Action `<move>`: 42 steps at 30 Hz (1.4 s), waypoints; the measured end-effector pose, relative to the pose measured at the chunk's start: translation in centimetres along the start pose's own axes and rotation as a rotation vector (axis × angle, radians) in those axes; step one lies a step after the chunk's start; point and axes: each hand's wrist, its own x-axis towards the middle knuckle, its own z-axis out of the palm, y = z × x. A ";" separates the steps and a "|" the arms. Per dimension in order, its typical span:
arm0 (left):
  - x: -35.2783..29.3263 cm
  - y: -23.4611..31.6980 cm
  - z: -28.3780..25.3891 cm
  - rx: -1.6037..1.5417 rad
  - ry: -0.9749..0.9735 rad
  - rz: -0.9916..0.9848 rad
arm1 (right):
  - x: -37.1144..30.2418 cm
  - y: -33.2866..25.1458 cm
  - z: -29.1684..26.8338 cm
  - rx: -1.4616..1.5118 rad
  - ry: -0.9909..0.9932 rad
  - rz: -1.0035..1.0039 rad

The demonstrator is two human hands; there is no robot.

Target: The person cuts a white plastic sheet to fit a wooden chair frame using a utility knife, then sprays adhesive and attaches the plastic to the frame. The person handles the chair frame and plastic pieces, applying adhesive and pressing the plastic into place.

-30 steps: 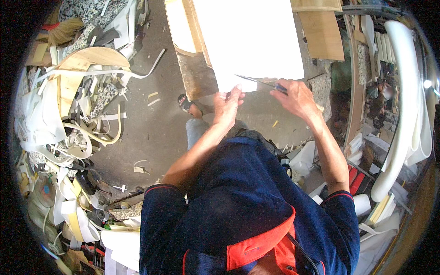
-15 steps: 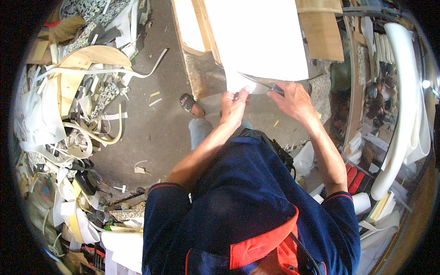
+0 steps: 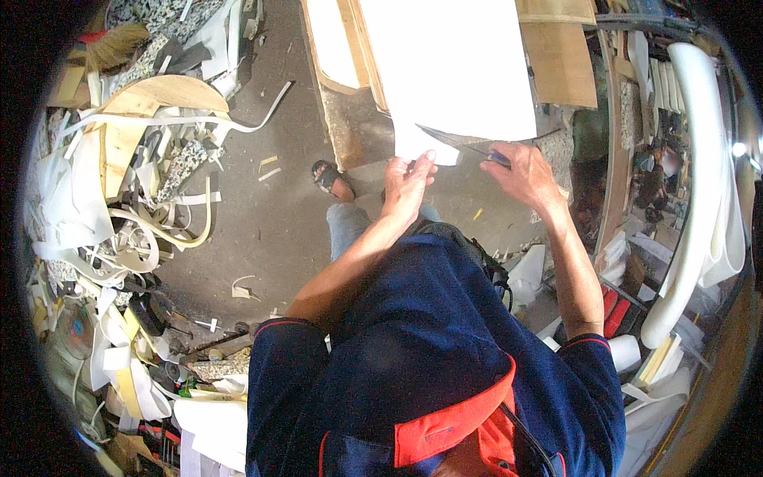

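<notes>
A large white sheet (image 3: 453,63), likely foam, lies at the top of the view, its near edge partly slit. My left hand (image 3: 407,187) pinches the flap at the sheet's near left corner between thumb and fingers. In my right hand (image 3: 524,176) is a knife (image 3: 499,158) with a dark blue handle and a long thin blade. The blade slants up and left from the handle, and its tip lies at the slit beside the flap. Both hands are over the near edge, a short way apart.
Wooden boards (image 3: 559,63) flank the sheet. Foam offcuts and a curved plywood piece (image 3: 163,94) are heaped on the left. A white foam roll (image 3: 690,183) stands at the right. Small scraps lie on the grey floor (image 3: 238,191); my sandalled foot (image 3: 334,181) is below the bench.
My right hand has drawn the knife a little to the right, away from my left hand, so more of the blade shows. My left hand keeps its pinch on the flap.
</notes>
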 end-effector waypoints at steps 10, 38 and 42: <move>0.0 0.0 -0.1 0.040 -0.033 0.022 | 0.0 0.6 0.4 0.048 -0.002 -0.006; -6.0 12.9 -31.1 -0.438 0.833 0.304 | -1.0 12.5 -5.4 0.608 0.469 0.400; -5.4 13.4 -25.7 0.082 0.908 0.495 | 4.5 21.2 1.2 1.103 0.366 0.493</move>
